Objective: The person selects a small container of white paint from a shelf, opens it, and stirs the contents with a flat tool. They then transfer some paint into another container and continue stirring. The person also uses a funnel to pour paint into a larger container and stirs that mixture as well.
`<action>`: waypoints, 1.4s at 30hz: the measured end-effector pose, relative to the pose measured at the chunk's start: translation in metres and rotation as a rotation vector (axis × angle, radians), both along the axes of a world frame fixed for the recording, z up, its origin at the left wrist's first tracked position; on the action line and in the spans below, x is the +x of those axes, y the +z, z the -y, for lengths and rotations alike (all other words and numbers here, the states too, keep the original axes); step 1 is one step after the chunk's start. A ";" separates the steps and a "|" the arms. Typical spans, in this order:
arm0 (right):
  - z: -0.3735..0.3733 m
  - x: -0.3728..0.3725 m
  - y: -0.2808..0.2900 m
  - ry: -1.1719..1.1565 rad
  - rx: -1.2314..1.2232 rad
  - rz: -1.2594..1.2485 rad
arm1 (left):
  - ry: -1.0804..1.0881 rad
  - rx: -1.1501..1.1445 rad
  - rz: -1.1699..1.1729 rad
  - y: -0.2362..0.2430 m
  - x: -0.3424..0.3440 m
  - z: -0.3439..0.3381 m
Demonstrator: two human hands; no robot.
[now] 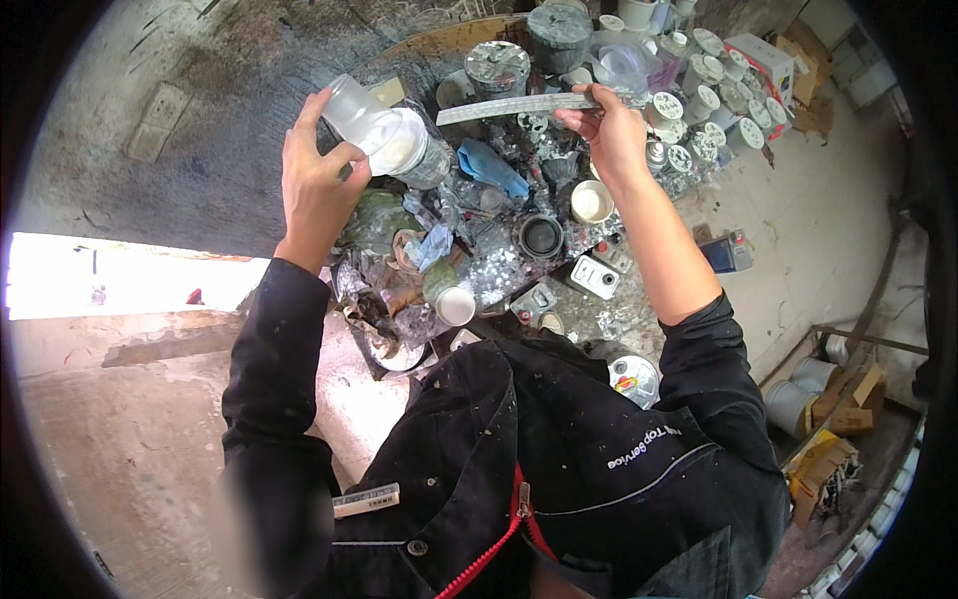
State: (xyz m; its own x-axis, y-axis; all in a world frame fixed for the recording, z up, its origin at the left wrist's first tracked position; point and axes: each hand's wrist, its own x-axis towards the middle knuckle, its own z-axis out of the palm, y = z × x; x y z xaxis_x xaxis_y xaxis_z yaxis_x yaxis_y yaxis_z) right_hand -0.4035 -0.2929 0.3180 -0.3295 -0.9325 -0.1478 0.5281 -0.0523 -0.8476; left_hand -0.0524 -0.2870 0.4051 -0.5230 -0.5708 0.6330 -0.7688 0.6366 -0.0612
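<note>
My left hand (314, 180) grips a clear plastic cup (351, 108), tilted at the mouth of a clear container with white contents (397, 148); whether they touch is hard to tell. My right hand (609, 130) pinches a long pale, marked strip, like a ruler or mixing stick (509, 106), held level with its far end reaching toward the container. Below it lie a crumpled blue cloth (489, 165), a dark round pot (540, 236) and a white cup (591, 201) on the paint-splattered bench.
Grimy buckets (497, 65) and many white-lidded pots (704, 100) crowd the back and right of the bench. Metal cans (594, 279), rags (389, 220) and another cup (455, 306) sit nearer me. A metal rack with cardboard and drums (803, 384) stands at lower right.
</note>
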 end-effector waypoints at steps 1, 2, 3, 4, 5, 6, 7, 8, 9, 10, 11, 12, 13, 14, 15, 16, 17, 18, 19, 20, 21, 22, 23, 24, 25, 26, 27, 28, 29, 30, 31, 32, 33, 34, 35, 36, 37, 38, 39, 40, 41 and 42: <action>0.001 0.000 0.002 -0.001 0.001 -0.022 | -0.006 -0.005 0.008 0.000 0.000 0.001; 0.002 0.002 0.004 0.022 -0.013 -0.035 | -0.003 -0.010 0.021 -0.001 0.000 0.001; 0.004 0.004 0.007 0.039 -0.021 -0.048 | -0.022 -0.006 -0.003 -0.001 0.000 0.002; 0.005 0.008 0.011 0.051 -0.026 -0.061 | -0.032 -0.001 -0.023 -0.002 0.000 0.002; 0.007 0.012 0.015 0.086 -0.014 -0.102 | -0.032 0.005 -0.039 -0.003 0.000 0.002; 0.008 0.016 0.019 0.098 -0.031 -0.130 | -0.035 0.030 -0.082 -0.005 0.000 0.002; 0.011 0.022 0.024 0.104 -0.047 -0.157 | -0.028 0.056 -0.123 -0.006 0.001 0.001; 0.013 0.027 0.030 0.116 -0.083 -0.180 | -0.017 0.088 -0.169 -0.008 0.002 0.002; 0.015 0.032 0.036 0.126 -0.078 -0.237 | -0.022 0.103 -0.208 -0.009 0.003 0.002; 0.018 0.037 0.043 0.144 -0.090 -0.282 | -0.020 0.130 -0.251 -0.012 0.006 0.001; 0.021 0.044 0.051 0.164 -0.102 -0.328 | -0.018 0.155 -0.295 -0.014 0.009 0.001; 0.025 0.051 0.060 0.184 -0.114 -0.372 | -0.008 0.140 -0.321 -0.017 0.012 0.001; 0.030 0.058 0.068 0.222 -0.128 -0.433 | 0.001 0.127 -0.346 -0.021 0.014 0.002; 0.035 0.068 0.077 0.239 -0.155 -0.522 | 0.009 0.115 -0.372 -0.025 0.017 0.003; 0.041 0.078 0.084 0.255 -0.180 -0.611 | 0.028 0.131 -0.399 -0.030 0.019 0.003; 0.046 0.089 0.090 0.269 -0.206 -0.700 | 0.045 0.148 -0.426 -0.034 0.021 0.004; 0.050 0.098 0.094 0.282 -0.182 -0.860 | 0.062 0.163 -0.454 -0.038 0.023 0.005; 0.055 0.108 0.097 0.298 -0.192 -1.011 | 0.069 0.184 -0.469 -0.041 0.024 0.006; 0.057 0.119 0.096 0.316 -0.194 -1.039 | 0.077 0.205 -0.483 -0.043 0.025 0.006; 0.060 0.126 0.094 0.329 -0.190 -1.119 | 0.091 0.230 -0.494 -0.044 0.026 0.005; 0.063 0.134 0.091 0.339 -0.145 -1.186 | 0.091 0.221 -0.489 -0.045 0.026 0.006; 0.065 0.140 0.087 0.358 -0.134 -1.233 | 0.060 0.199 -0.482 -0.044 0.026 0.006; 0.064 0.140 0.081 0.366 -0.121 -1.238 | 0.044 0.193 -0.475 -0.044 0.025 0.005; 0.062 0.138 0.075 0.375 -0.109 -1.242 | 0.029 0.187 -0.468 -0.043 0.025 0.004; 0.060 0.135 0.070 0.380 -0.070 -1.250 | 0.009 0.190 -0.453 -0.041 0.025 0.004; 0.055 0.132 0.063 0.234 -0.170 -1.242 | -0.007 0.192 -0.439 -0.038 0.026 0.004; 0.043 0.128 0.053 0.086 -0.243 -1.231 | -0.023 0.186 -0.424 -0.036 0.027 0.004; 0.030 0.125 0.044 -0.062 -0.330 -1.216 | -0.026 0.236 -0.422 -0.034 0.028 0.003; 0.019 0.121 0.036 -0.024 -0.331 -1.193 | -0.029 0.273 -0.418 -0.031 0.029 0.004; 0.009 0.119 0.028 0.011 -0.348 -1.170 | -0.034 0.310 -0.411 -0.028 0.030 0.006; 0.000 0.117 0.021 0.104 -0.369 -1.250 | -0.043 0.206 -0.324 -0.025 0.030 0.009; -0.006 0.120 0.015 0.164 -0.383 -1.262 | -0.057 0.172 -0.265 -0.021 0.031 0.012; -0.010 0.123 0.010 0.177 -0.474 -1.279 | -0.072 0.150 -0.207 -0.018 0.031 0.015; -0.012 0.127 0.005 0.199 -0.513 -1.311 | -0.090 0.128 -0.150 -0.016 0.031 0.017; -0.011 0.131 0.002 0.220 -0.590 -1.355 | -0.091 0.141 -0.152 -0.015 0.030 0.018; -0.011 0.135 0.000 0.220 -0.605 -1.350 | -0.092 0.151 -0.154 -0.015 0.030 0.018; -0.010 0.139 -0.002 0.187 -0.630 -1.392 | -0.098 0.155 -0.159 -0.015 0.030 0.019; -0.009 0.143 -0.003 0.154 -0.665 -1.429 | -0.078 0.181 -0.211 -0.017 0.029 0.020; -0.008 0.146 -0.004 0.153 -0.658 -1.441 | -0.062 0.200 -0.267 -0.020 0.029 0.020; -0.007 0.149 -0.004 0.152 -0.660 -1.450 | -0.062 0.200 -0.329 -0.025 0.029 0.021; -0.006 0.152 -0.003 0.159 -0.660 -1.459 | -0.010 0.282 -0.445 -0.031 0.029 0.022; -0.006 0.154 -0.003 0.152 -0.672 -1.475 | 0.027 0.343 -0.568 -0.037 0.027 0.025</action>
State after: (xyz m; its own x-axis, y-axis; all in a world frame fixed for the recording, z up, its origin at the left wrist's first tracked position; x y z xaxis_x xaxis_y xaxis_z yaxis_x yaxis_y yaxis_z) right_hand -0.2495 -0.2868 0.3153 0.2876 -0.7305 0.6194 -0.6413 -0.6272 -0.4419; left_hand -0.0252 -0.3121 0.3680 -0.1446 -0.7974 0.5858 -0.6375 0.5278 0.5612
